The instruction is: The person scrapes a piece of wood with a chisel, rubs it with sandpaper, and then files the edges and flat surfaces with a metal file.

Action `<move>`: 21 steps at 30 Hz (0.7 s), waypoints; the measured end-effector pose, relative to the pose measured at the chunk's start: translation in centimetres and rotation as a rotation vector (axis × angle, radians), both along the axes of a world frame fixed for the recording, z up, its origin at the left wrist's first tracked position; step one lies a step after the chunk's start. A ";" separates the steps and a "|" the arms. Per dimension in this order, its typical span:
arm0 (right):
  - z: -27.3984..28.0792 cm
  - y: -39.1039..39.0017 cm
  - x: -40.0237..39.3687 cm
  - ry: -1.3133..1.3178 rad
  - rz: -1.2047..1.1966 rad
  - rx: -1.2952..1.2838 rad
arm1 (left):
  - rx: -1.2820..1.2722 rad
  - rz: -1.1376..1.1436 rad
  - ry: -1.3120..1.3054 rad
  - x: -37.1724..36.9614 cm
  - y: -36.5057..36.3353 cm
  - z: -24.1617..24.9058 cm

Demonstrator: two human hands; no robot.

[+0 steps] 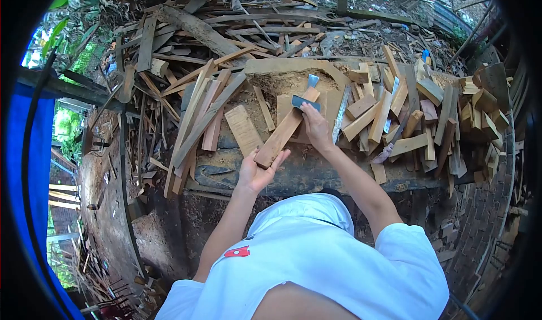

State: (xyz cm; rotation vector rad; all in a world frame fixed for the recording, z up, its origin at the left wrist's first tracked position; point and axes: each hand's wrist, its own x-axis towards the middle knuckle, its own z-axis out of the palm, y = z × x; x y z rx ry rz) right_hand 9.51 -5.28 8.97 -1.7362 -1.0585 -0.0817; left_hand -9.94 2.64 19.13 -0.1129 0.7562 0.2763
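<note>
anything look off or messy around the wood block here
Offcuts and wood strips lie scattered loose around the chopping block. The left hand props a wood piece at a slant; the right hand presses a blade on it. Nothing looks broken.

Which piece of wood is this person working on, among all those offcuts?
Find the big worn chopping block in front of the person in the white shirt. The wooden slat lies slanted across it, its near end cupped in the left hand. Unlike the loose pieces around it, the right hand presses a dark metal blade on its far end.
</note>
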 end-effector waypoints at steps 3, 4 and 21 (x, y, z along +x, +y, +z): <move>3.0 -0.4 -3.8 -0.105 0.101 0.001 | 0.105 -0.101 -0.195 -0.4 0.4 0.0; 4.3 -0.9 -5.2 -0.162 0.159 0.014 | 0.104 -0.096 -0.194 -1.0 0.4 -0.7; 4.4 -1.5 -0.3 -0.161 0.181 -0.055 | 0.955 -0.770 0.210 -1.6 1.4 2.9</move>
